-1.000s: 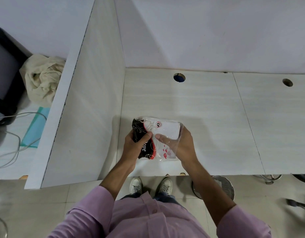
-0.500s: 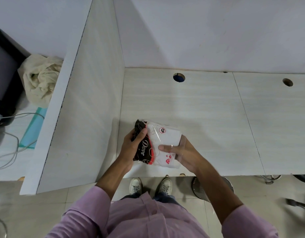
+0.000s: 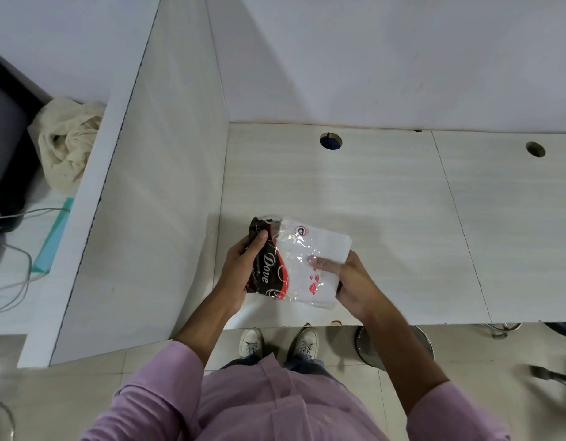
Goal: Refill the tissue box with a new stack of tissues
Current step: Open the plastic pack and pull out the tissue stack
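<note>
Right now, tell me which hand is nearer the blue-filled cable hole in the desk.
Left, though only narrowly. The left hand lies below and left of the cable hole; the right hand sits lower, slightly right of it.

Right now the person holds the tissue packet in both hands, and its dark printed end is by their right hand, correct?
Not quite. In the head view both hands hold the tissue packet, but its dark end is by the left hand; the right hand grips the clear end.

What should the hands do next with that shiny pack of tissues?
Probably pull the wrapper open. Both hands already hold the tissue pack over the desk: the left hand on its dark printed end, the right hand on the clear end, which looks unopened.
</note>
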